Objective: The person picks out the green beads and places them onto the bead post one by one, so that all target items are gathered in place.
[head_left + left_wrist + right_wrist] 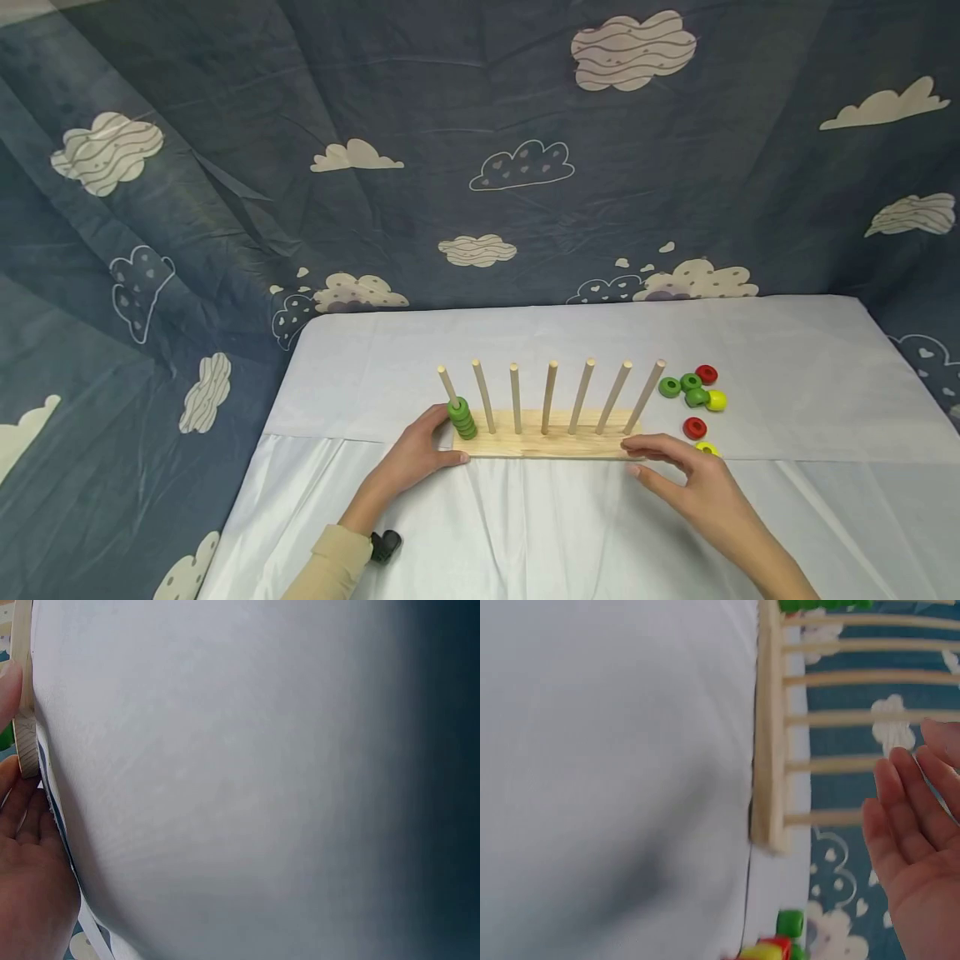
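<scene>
A wooden peg board [525,447] with several upright pegs lies on the white cloth. Green beads [462,418] are stacked on its leftmost peg; the other pegs are bare. My left hand [411,458] holds the board's left end, thumb at the front edge and fingers around the far side; the left wrist view catches part of this hand [34,892] at the board's end. Over the right end hovers my right hand [697,483], fingers loosely bent and nothing in them. In the right wrist view that hand [922,847] appears apart from the board [769,750].
Loose beads lie right of the board: green [670,387], red [707,374] and yellow [716,401] ones grouped together, another red bead [694,428] nearer, and a yellow bead [707,448] partly behind my right hand. A dark cloud-patterned curtain [450,208] hangs behind the table.
</scene>
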A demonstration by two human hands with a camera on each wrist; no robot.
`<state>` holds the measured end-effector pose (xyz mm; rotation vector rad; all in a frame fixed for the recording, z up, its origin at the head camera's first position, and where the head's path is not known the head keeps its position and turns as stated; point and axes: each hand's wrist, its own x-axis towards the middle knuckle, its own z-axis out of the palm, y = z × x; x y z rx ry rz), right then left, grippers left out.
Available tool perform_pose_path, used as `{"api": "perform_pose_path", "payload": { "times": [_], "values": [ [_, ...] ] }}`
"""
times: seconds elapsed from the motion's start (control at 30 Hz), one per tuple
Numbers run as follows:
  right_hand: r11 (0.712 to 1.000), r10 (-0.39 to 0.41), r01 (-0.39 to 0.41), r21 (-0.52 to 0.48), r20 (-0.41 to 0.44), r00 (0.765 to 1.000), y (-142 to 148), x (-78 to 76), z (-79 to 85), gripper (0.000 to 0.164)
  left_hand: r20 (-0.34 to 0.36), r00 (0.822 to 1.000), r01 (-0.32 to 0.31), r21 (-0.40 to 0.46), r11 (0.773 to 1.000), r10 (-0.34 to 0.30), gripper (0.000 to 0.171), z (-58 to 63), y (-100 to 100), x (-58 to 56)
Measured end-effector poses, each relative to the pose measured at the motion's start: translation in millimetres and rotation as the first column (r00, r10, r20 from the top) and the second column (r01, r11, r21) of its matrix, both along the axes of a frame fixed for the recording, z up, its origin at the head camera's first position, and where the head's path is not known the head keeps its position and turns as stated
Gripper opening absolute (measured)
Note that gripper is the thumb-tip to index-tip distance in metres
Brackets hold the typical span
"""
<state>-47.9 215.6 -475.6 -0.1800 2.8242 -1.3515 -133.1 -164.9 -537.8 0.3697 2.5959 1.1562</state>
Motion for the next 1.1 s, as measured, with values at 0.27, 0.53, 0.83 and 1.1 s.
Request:
{"api": "perform_pose_path", "payload": {
  "times": [0.27,0.53,0.83,1.1],
  "values": [
    [0.989,-0.109,0.113,0.091,-0.047,0.993,29,-3.4,-7.6,0.034,0.005,1.0,-0.004,0.009,1.0,0.004,0.076,-0.4,0,0.5],
    [0.976,-0.193,0.196,0.095,-0.033,0.981,57,-15.9,-14.6,0.037,0.009,1.0,-0.006,0.006,1.0,0.006,0.075,-0.6,0,0.4],
    [0.963,-0.227,0.238,0.123,-0.098,0.969,79,-35.4,-21.6,0.037,0.009,1.0,-0.002,0.011,1.0,0.002,0.076,-0.8,0,-0.6],
    [0.953,-0.237,0.241,0.186,-0.043,0.97,87,-54.1,-26.6,0.045,0.001,1.0,0.007,0.008,1.0,-0.007,0.077,-0.4,-1,-0.6]
  ]
}}
